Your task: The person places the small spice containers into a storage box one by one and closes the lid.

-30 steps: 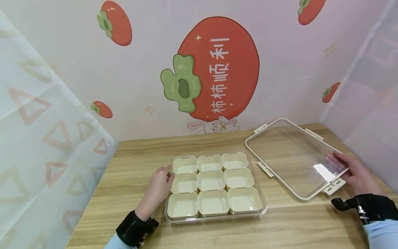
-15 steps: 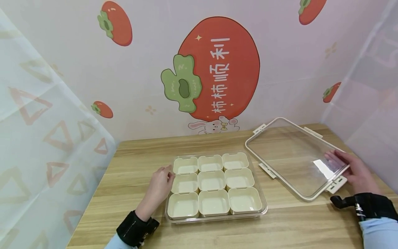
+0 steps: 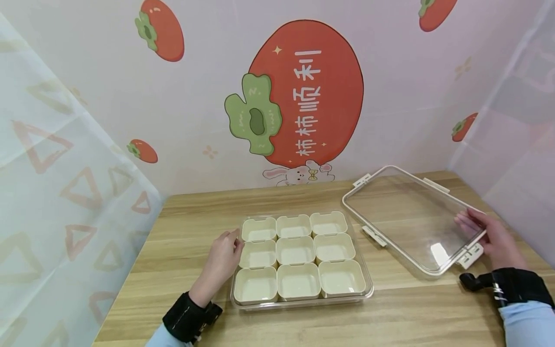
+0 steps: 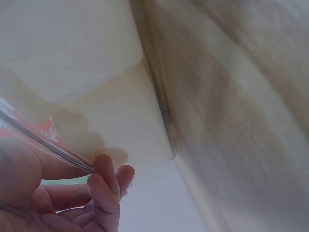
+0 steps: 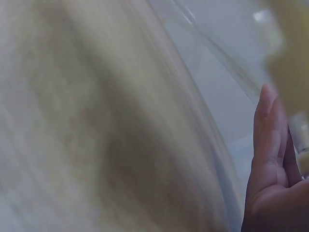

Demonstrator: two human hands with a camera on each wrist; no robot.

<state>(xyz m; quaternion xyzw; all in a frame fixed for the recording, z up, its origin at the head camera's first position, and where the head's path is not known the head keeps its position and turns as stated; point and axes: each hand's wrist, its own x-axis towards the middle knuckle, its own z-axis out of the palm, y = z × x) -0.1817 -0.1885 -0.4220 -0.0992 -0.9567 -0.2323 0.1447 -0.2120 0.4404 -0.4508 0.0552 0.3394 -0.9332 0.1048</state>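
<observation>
A clear plastic box (image 3: 299, 305) sits on the table, holding several cream-coloured cups (image 3: 297, 284) in three rows. At its left side, my left hand (image 3: 221, 260) pinches the rim; the left wrist view shows curled fingertips (image 4: 104, 181) at the clear edge. To the right, my right hand (image 3: 503, 243) grips the near right corner of a transparent lid (image 3: 407, 212) with a cream frame and side latches. The lid lies tilted, its near end raised off the table. In the right wrist view the hand (image 5: 270, 159) is partly cut off and the lid is blurred.
The wooden table (image 3: 204, 212) meets a printed backdrop (image 3: 195, 96) at the back. White printed sheets (image 3: 78, 207) close off the left and right sides. The lid's far end is close to the back edge.
The lid's near end has risen slightly and its near corner has shifted a little right; my right hand has moved slightly with it. My left hand and the box stay put.
</observation>
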